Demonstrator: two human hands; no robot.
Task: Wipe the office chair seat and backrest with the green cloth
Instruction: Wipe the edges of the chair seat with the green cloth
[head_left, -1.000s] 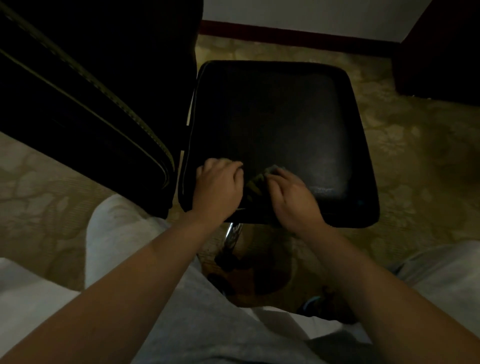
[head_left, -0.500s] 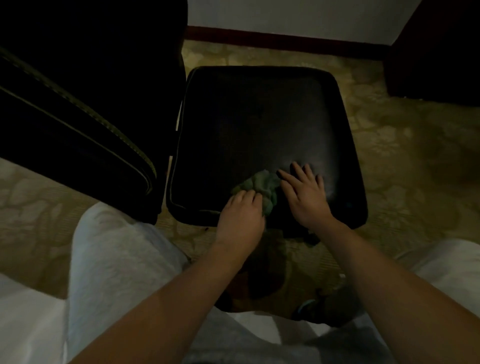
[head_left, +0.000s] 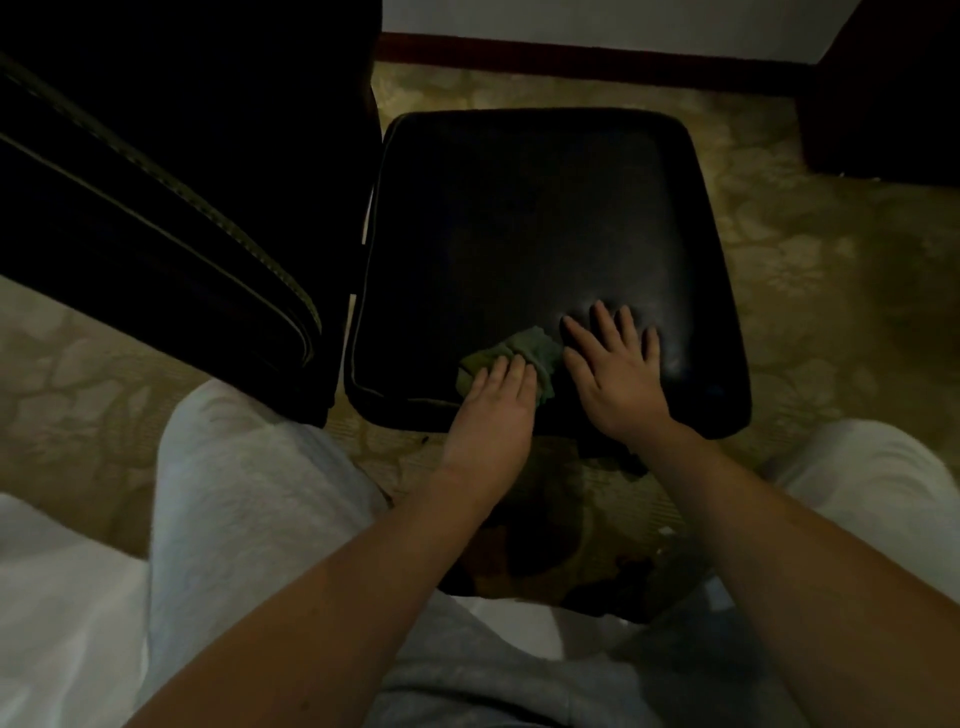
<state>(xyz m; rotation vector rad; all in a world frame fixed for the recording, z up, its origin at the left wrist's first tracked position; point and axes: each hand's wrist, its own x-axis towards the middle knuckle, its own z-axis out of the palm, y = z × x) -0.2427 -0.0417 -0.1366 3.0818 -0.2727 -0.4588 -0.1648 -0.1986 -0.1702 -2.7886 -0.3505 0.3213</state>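
As seen from the head camera, the green cloth (head_left: 524, 349) is bunched into a small wad on the near part of the chair seat (head_left: 545, 234). It lies left of the seat's middle and close to the front edge.

The left hand (head_left: 493, 410) is laid over the near half of the cloth. Its grip is flat: the fingers are held straight and side by side, pressed down on the fabric, with nothing pinched. The thumb position cannot be told.

The right hand (head_left: 618, 374) is placed palm down on the bare seat, just right of the cloth. Its grip is spread, the fingers fanned apart and nothing held. The thumb side is very close to the cloth's right edge, but contact cannot be confirmed. Both wrists are positioned over the seat's front edge.

The seat is black and leather-like, with rounded corners and pale piping along the near-left edge. A faint sheen is seen beside the right hand.

A black padded panel (head_left: 156, 218) with pale piping stripes is seen just beside the seat's left edge. Whether it is the backrest cannot be told.

Patterned beige carpet (head_left: 810, 270) is seen around the chair. A dark red skirting board (head_left: 571, 57) is seen at the top and dark furniture (head_left: 893, 93) at top right. Grey trouser knees (head_left: 249, 467) are seen either side of the arms.
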